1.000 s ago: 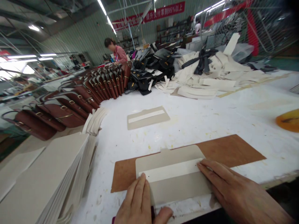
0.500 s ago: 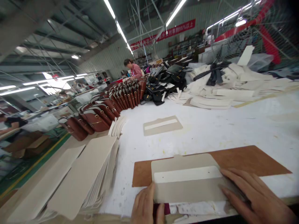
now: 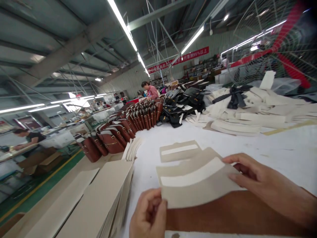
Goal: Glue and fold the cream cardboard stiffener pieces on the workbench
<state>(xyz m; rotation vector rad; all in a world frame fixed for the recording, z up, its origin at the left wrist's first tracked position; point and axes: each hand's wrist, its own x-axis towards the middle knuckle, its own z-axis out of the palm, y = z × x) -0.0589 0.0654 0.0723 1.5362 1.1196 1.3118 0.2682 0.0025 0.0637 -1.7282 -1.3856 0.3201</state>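
A thin grey-beige panel (image 3: 195, 193) with a white strip (image 3: 193, 175) across it is held up, sagging in the middle. My left hand (image 3: 150, 211) pinches its lower left corner between thumb and fingers. The right edge is gripped by my right hand (image 3: 255, 173), thumb below and fingers above. Beneath the panel a brown leather piece (image 3: 223, 215) lies on the white tabletop (image 3: 146, 158). A second grey panel with a white strip (image 3: 179, 150) lies flat just beyond the held one, partly covered by it.
Stacked beige sheets (image 3: 99, 195) lie at the left, with curved pale strips (image 3: 132, 148) behind them. Brown bags (image 3: 111, 138) stand in a row beyond. Black pieces (image 3: 183, 102) and pale scraps (image 3: 267, 109) are heaped at the back, near a large fan (image 3: 274, 49). Two people work farther off.
The panel with the white strip has been lifted off the brown leather and now bends between both hands. My view has tilted upward and turned slightly left.
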